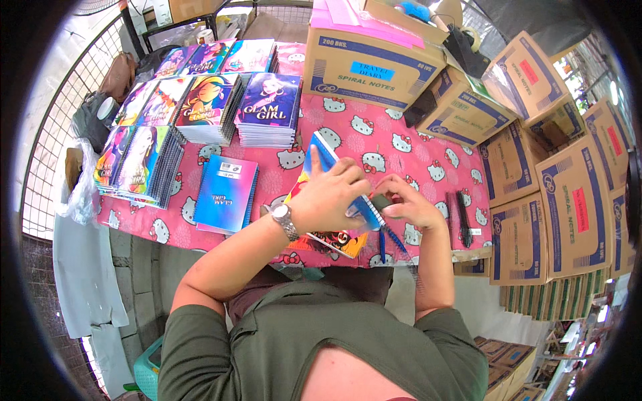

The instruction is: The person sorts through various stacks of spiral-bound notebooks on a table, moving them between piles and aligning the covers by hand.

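My left hand (334, 190) grips a spiral notebook (324, 151) with a blue cover, held tilted above the table's near edge. Its fingers spread over the cover, and a wristwatch sits on that wrist. At the notebook's spiral edge, my right hand (411, 206) has its thumb and fingers bent together around a small dark piece I cannot make out. Slim blue pieces (394, 240) stick out below it; whether they are tool handles or coil is unclear. Under the held notebook lies an orange and yellow notebook (341, 243). Left of my hands lies a blue and purple notebook (227, 192).
Stacks of spiral notebooks (269, 110) fill the left of the table with its pink patterned cover (374, 160). A cardboard carton (368, 67) stands at the back. More cartons (575, 207) pile up on the right. Thin black coils (460, 219) lie near the right edge.
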Available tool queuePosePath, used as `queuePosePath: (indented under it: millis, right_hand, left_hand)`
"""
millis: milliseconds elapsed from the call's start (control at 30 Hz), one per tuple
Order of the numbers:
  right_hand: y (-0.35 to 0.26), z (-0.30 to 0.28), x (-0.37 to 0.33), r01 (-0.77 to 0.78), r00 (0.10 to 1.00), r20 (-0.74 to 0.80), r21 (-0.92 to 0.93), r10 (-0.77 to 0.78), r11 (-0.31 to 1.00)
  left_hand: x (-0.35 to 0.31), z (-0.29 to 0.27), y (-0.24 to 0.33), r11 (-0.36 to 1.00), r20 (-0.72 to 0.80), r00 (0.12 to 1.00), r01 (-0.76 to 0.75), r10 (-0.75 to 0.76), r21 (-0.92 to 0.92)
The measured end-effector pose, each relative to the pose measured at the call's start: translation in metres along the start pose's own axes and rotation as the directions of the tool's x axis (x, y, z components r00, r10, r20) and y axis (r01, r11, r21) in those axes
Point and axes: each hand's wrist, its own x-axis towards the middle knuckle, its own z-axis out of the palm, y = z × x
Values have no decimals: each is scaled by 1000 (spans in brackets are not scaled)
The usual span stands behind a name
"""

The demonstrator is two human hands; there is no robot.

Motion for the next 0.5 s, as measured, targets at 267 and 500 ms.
queuePosePath:
  millis: [267,500]
  right_hand:
    - [-18,1,27,-16,999,33,-300,27,954]
    - [-13,-5,29,-3,1000,-7,-257,1,967]
  left_hand:
    - [-1,-7,-35,1000,-74,997,0,1,18]
    - [1,-3,-30,1000,-69,998,6,-6,1]
